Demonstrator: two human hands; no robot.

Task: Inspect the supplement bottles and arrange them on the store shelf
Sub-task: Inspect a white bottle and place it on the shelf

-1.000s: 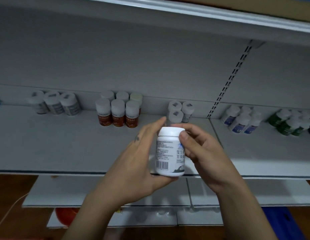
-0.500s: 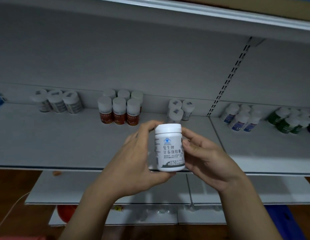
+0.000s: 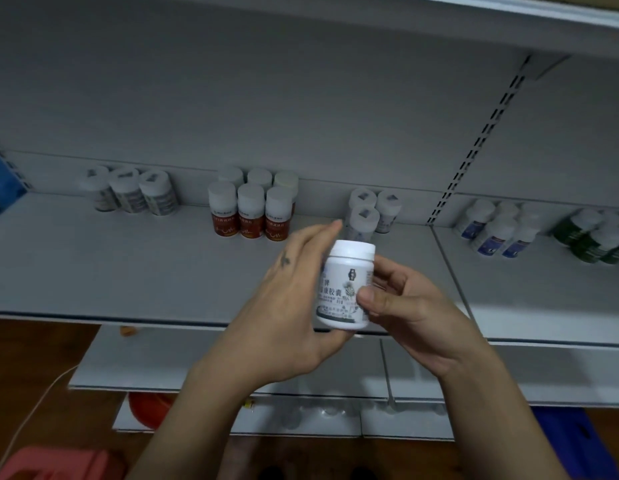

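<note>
A white supplement bottle [image 3: 346, 285] with a white cap and a printed label is held upright in front of the grey shelf [image 3: 128, 265], between both hands. My left hand [image 3: 287, 306] wraps round its left side and base, fingers reaching up past the cap. My right hand [image 3: 405, 310] grips its right side, thumb pressed on the label. The label's front with dark characters faces me. Behind it at the shelf's back stand three matching white bottles [image 3: 365, 216].
At the shelf's back stand white bottles [image 3: 134, 194] on the left, red-labelled bottles [image 3: 250, 213] in the middle, blue-labelled bottles [image 3: 495, 233] and green bottles [image 3: 592, 240] on the right. Lower shelves [image 3: 162, 362] lie below, a red object [image 3: 58, 464] and a blue bin [image 3: 574, 441] near the floor.
The bottle has been turned in my hands, from barcode side to the label front, then further. Both hands shifted slightly right and up with it.
</note>
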